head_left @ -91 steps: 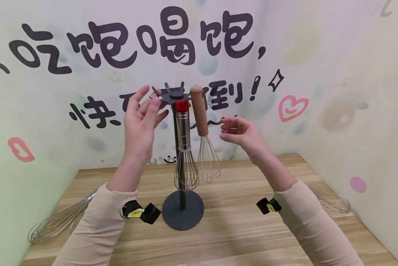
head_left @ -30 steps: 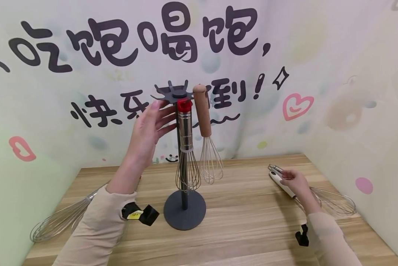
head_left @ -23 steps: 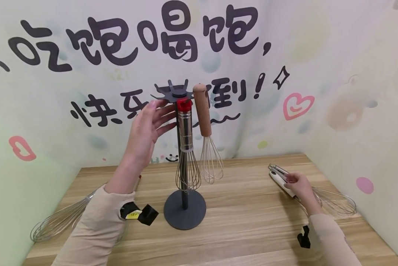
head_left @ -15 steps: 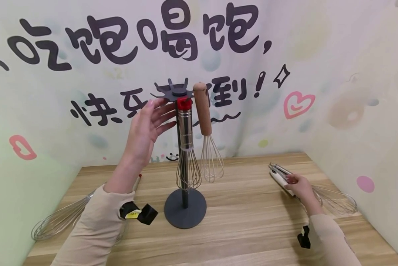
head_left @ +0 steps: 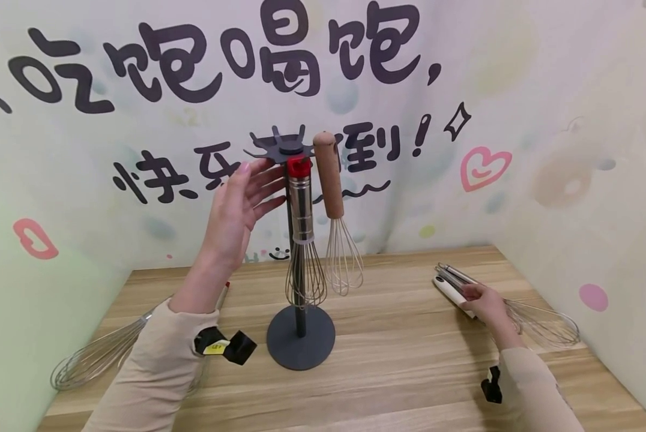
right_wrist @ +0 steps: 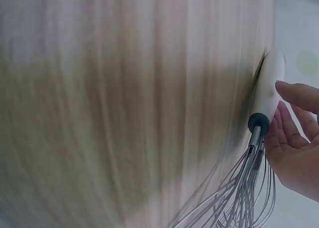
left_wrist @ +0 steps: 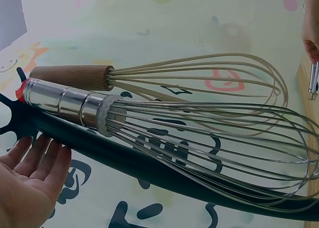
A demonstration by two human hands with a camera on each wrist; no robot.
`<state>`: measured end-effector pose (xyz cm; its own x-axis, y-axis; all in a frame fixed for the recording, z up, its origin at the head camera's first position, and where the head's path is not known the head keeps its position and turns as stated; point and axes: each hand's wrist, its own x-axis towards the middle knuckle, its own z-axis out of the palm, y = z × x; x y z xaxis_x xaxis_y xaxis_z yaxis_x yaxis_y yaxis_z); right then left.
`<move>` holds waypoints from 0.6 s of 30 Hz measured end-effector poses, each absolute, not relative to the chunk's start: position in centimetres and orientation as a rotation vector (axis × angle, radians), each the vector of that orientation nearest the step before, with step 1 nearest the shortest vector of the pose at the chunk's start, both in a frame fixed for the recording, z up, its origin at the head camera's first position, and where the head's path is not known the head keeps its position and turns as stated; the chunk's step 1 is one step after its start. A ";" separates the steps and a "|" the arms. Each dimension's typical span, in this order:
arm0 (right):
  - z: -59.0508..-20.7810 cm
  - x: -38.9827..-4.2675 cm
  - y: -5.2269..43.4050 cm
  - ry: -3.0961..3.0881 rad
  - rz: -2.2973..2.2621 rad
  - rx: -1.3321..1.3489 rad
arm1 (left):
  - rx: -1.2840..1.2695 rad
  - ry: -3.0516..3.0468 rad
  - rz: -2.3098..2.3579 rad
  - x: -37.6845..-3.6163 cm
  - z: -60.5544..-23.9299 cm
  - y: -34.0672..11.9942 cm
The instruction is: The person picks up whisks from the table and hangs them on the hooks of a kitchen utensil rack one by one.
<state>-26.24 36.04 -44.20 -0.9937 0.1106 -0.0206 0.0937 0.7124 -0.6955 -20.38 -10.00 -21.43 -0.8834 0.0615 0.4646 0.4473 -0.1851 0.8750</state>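
Not much has changed since a second ago. The left hand (head_left: 240,207) is still held up with fingers straight and loose, just beside the dark rack (head_left: 299,345) in the middle of the frame, where the steel whisk with the red cap (head_left: 300,231) and the wooden-handled whisk (head_left: 334,210) are hung. Nothing is gripped by it. At lower right, the right hand (head_left: 485,305) has been curled over the handle of the white-handled whisk (head_left: 452,294), which is still lying on the bench (head_left: 398,366). Another whisk (head_left: 98,357) is left at lower left.
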 end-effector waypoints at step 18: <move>-45.3 -26.6 35.8 -2.899 1.119 -0.148 | -0.593 -1.807 -2.160 -20.4 -21.5 -10.0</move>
